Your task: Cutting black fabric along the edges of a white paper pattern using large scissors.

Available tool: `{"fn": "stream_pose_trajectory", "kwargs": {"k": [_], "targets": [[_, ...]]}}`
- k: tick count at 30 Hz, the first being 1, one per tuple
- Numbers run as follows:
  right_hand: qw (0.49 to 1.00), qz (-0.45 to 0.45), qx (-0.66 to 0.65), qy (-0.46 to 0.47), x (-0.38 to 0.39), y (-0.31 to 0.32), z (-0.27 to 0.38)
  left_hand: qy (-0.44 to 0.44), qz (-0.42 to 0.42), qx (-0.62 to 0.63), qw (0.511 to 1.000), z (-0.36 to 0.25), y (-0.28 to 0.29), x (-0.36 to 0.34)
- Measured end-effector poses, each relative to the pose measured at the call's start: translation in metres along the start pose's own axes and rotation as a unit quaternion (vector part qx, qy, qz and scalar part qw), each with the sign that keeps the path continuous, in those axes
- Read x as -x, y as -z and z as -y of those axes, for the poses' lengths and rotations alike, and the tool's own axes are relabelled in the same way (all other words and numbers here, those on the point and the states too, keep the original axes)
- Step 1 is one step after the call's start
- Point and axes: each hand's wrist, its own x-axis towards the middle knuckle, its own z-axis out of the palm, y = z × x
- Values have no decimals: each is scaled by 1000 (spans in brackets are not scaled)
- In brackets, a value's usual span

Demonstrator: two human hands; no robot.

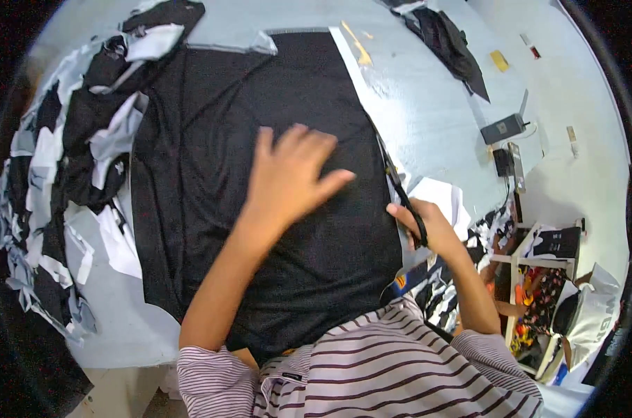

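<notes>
A large piece of black fabric [316,90] lies spread over the table and hangs toward my body at the near edge. My left hand [291,166] rests on its middle, palm down, fingers spread and holding nothing. At the fabric's right edge, my right hand [427,224] grips a pair of black-handled scissors [397,182]. Their blades point away from me along that edge; whether they bite into the cloth I cannot tell. White paper or cloth [354,70] shows as a strip beside the fabric's far right edge.
Black, white and grey cloth scraps [44,174] heap along the left side. A dark cloth piece [445,45] lies at the far right of the table [427,104]. Against the wall is a black router-like box [503,129]. A cluttered shelf [532,261] and more scraps stand to my right.
</notes>
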Motion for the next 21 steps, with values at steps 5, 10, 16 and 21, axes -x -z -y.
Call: {"fn": "stream_pose_trajectory", "kwargs": {"k": [5,10,16,21], "targets": [[998,16,-45,27,5,0,2,146,-52,-197,968,60,23,51],[998,58,-11,25,9,9,-20,250,-7,-179,952,-2,19,90],[982,176,-70,-4,38,27,-55,378,14,-170,910,-62,19,120],[978,167,-128,-16,46,27,-65,224,-21,-97,969,-54,21,71]]}}
